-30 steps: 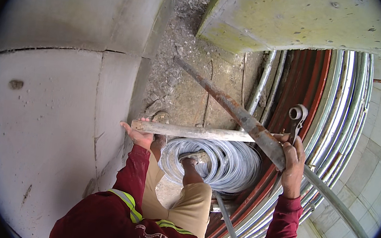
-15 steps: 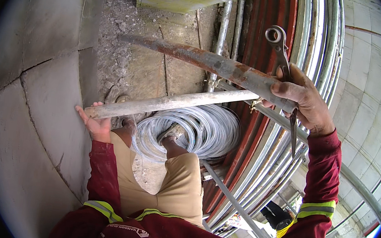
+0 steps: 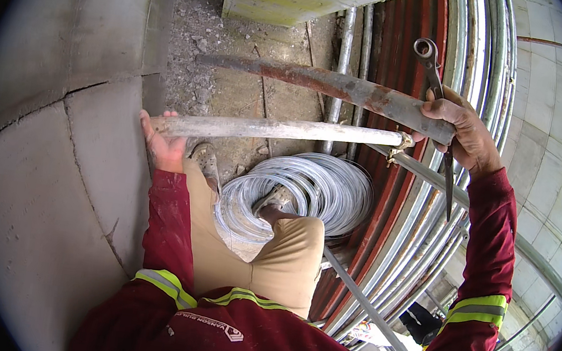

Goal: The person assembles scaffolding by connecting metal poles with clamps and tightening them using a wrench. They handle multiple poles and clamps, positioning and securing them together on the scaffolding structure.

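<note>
My left hand [image 3: 165,143] holds the left end of a whitish metal pipe [image 3: 272,129], which lies across in front of me. At its right end, the pipe meets a brass-coloured clamp [image 3: 400,149] by a grey rail. Above it runs a second pipe [image 3: 333,84], grey with rust patches. My right hand [image 3: 469,134] is closed around this rusty pipe's right end. In the same grip is a dark ratchet wrench [image 3: 432,69] with a ring head and a pointed tail. Part of its handle is hidden behind the fingers.
A coil of silver wire [image 3: 320,192] lies around my foot. Red metal beams [image 3: 405,58] and a bundle of galvanized pipes [image 3: 393,257] stand to the right. A grey concrete wall [image 3: 100,148] rises at left; a grey rail [image 3: 535,256] crosses at right.
My left hand has raised its end of the whitish pipe, so the pipe lies closer to parallel with the rusty one. The whole view has shifted slightly. My right hand keeps its grip.
</note>
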A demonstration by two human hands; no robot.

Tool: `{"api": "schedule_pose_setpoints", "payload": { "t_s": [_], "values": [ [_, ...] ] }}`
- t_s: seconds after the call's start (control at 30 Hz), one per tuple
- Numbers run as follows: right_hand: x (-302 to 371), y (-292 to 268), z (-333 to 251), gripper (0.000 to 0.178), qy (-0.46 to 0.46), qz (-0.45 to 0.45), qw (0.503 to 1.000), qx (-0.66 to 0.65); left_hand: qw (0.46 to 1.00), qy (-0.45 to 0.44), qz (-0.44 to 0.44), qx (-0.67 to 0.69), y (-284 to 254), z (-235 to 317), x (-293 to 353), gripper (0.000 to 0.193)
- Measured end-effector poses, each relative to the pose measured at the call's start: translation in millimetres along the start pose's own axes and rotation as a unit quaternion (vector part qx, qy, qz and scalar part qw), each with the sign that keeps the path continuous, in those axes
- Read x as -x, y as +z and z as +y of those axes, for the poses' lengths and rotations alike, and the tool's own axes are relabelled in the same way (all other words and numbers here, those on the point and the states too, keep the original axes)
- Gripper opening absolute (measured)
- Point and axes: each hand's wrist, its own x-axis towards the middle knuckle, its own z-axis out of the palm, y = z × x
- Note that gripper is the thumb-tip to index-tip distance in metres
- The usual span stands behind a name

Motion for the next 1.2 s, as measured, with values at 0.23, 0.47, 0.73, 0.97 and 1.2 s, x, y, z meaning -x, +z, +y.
{"api": "schedule_pose_setpoints", "payload": {
  "t_s": [0.23,0.47,0.73,0.97,1.2],
  "values": [
    [4,0,4,0.048,0.000,0.013,1.000,-0.012,0.999,0.022,-0.013,-0.021,11,-6,-28,0.068],
    [7,5,6,0.039,0.011,0.005,0.999,-0.051,0.999,0.001,-0.036,-0.022,3,-5,-6,0.060],
    [27,32,30,0.032,0.018,0.064,0.997,-0.037,0.999,0.028,-0.020,-0.022,8,-10,-17,0.051],
    [5,16,24,0.032,-0.020,0.001,0.999,-0.042,0.997,0.056,-0.046,-0.008,-2,-4,7,0.041],
    [0,5,36,0.027,-0.003,-0.007,0.998,-0.061,0.998,0.032,-0.003,-0.060,3,-4,-56,0.045]
  ]
}}
